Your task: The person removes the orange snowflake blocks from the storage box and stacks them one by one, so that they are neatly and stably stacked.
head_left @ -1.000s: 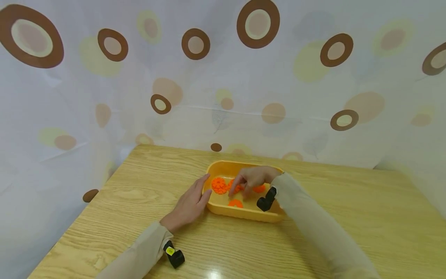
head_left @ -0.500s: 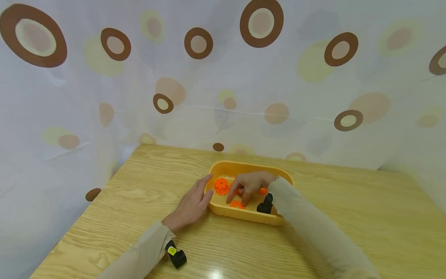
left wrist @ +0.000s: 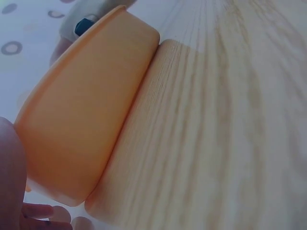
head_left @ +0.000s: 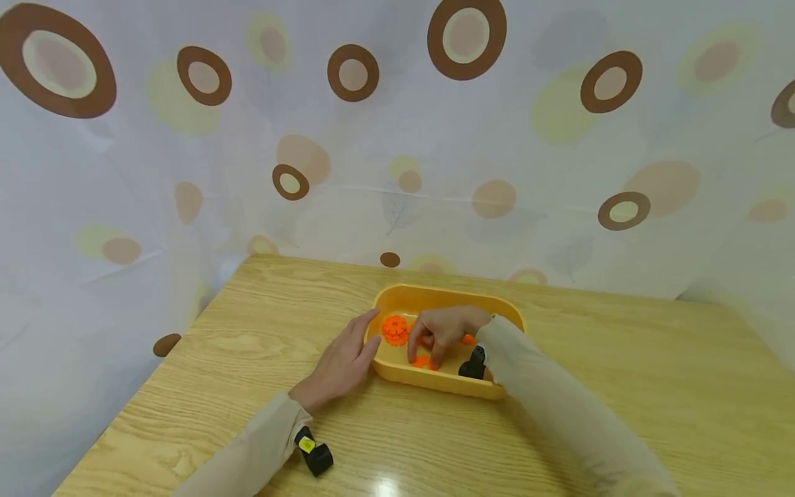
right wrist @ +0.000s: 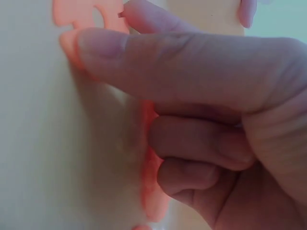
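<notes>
An orange-yellow plastic basin (head_left: 447,388) stands on the wooden table. My left hand (head_left: 340,359) rests against its left end, fingers and thumb spread straight along the rim. Inside the basin, my right hand (head_left: 442,330) reaches down and pinches an orange notched disc (head_left: 422,362) near the front wall. In the right wrist view the thumb lies on that disc (right wrist: 81,14), with the index finger at its far edge and the other fingers curled. A small pile of similar orange discs (head_left: 395,330) sits at the basin's left; others are partly hidden behind the right hand.
The wooden table (head_left: 298,290) runs back to a white patterned sheet (head_left: 348,221) hung behind it and at the sides. Black wrist cameras hang from both sleeves; the right one (head_left: 473,364) dips inside the basin's front wall.
My right hand has come down toward the front of the basin, and its thumb and index finger have closed on the front disc. My left hand stays at the basin's left end.
</notes>
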Demonstrator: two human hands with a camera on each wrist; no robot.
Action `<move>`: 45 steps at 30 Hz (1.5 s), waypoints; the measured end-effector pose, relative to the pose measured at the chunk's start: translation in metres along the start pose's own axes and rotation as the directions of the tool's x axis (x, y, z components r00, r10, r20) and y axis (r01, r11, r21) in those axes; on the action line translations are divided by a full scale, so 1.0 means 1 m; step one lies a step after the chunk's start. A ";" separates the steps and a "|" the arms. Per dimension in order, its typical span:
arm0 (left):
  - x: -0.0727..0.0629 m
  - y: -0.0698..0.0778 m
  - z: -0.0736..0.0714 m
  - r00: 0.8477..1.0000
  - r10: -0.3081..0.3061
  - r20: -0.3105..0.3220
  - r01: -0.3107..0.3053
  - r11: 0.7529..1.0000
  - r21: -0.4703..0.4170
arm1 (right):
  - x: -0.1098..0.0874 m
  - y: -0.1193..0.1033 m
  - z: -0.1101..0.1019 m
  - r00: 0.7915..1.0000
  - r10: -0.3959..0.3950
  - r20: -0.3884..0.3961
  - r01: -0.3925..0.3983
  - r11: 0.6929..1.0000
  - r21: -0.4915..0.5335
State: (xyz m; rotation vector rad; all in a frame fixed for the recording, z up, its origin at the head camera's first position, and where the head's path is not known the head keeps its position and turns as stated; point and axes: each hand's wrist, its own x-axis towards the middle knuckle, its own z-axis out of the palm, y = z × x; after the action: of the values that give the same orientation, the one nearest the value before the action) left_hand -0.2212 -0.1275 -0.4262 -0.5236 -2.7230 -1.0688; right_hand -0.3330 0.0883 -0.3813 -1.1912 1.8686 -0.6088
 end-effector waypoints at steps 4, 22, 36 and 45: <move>0.000 0.001 0.000 1.000 0.005 -0.008 -0.005 1.000 -0.004 | -0.001 -0.005 -0.001 0.999 0.048 -0.002 -0.048 0.999 -0.023; 0.000 0.001 -0.001 0.999 0.031 -0.028 -0.031 0.999 -0.020 | -0.007 -0.013 0.000 0.977 0.201 -0.073 -0.205 0.977 -0.054; -0.001 0.002 0.000 1.000 0.022 -0.016 -0.023 0.999 -0.034 | -0.014 -0.007 -0.001 0.985 0.167 -0.046 -0.168 0.985 -0.031; -0.001 0.002 0.001 0.999 0.033 -0.023 -0.034 0.999 -0.037 | -0.024 -0.008 -0.006 0.975 0.190 -0.115 -0.197 0.979 -0.054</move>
State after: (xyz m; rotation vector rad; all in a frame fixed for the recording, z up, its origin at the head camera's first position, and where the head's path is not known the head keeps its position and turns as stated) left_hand -0.2197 -0.1260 -0.4255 -0.5576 -2.6705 -1.1132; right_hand -0.3291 0.1066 -0.3631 -1.0181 2.0819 -0.5170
